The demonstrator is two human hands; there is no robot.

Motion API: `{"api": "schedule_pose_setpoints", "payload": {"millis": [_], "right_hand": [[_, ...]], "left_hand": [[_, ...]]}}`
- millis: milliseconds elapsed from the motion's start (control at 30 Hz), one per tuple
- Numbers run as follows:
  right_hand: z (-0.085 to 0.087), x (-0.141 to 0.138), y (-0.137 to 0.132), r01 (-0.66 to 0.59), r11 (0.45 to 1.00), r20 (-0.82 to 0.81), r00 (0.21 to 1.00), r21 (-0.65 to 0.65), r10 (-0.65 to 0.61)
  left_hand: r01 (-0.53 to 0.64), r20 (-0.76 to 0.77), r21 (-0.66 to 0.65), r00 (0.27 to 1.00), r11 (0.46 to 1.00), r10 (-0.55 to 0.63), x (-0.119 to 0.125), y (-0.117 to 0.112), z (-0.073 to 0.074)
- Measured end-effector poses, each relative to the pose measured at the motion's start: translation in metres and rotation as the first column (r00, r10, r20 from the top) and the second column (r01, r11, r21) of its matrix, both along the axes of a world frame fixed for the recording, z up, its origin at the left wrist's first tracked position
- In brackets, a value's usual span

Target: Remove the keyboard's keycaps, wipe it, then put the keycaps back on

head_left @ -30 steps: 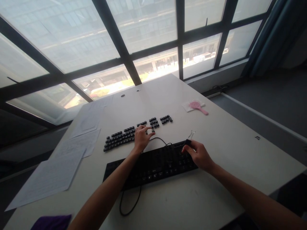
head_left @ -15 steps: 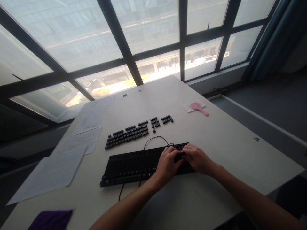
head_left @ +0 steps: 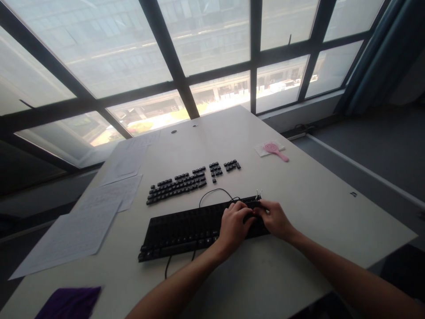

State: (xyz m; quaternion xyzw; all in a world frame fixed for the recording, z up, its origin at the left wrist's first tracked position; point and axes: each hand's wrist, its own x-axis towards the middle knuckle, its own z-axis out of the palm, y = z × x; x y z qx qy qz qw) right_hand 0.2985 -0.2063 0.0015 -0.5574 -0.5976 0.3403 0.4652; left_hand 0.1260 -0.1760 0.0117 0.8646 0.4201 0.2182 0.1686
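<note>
A black keyboard (head_left: pixel 179 232) lies across the table in front of me, many of its keys gone from the upper rows. Over its right end, my left hand (head_left: pixel 235 223) and my right hand (head_left: pixel 274 218) meet with fingers closed. Between them is a dark keycap puller (head_left: pixel 254 204), its thin metal wires pointing up and away from me. Both hands seem to grip it; the fingers hide most of its handle, and I cannot tell whether a keycap is in them too. Behind the keyboard, loose black keycaps (head_left: pixel 177 186) are laid out in rows and small groups.
A pink hairbrush (head_left: pixel 272 149) rests on a white packet at the right. Printed sheets (head_left: pixel 71 230) cover the table's left side, with a purple cloth (head_left: pixel 69 303) at the near left edge. The keyboard's cable (head_left: pixel 212 191) curls behind it. Windows stand beyond the table.
The puller has turned up between my hands, so its wires now show above the keyboard's back edge. My right hand has shifted slightly; the keycap rows look the same.
</note>
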Motion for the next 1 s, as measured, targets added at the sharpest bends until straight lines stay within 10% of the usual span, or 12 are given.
{"api": "schedule_pose_setpoints", "payload": {"millis": [533,800,1000], "right_hand": [[0.000,0.001,0.002,0.061,0.998,-0.078,0.995,-0.027,-0.063],[0.008,-0.003,-0.002,0.031,0.999,-0.040,0.999,0.030,-0.030],[0.011,-0.003,-0.002,0.038,0.999,-0.053,0.998,0.011,-0.037]], "left_hand": [[-0.013,0.049,-0.049,0.999,0.999,0.015,0.000,0.000,0.001],[0.052,0.345,-0.097,0.938,0.994,-0.015,-0.005,-0.003,-0.001],[0.169,0.221,0.086,0.958,0.982,-0.184,-0.006,-0.005,0.006]]}}
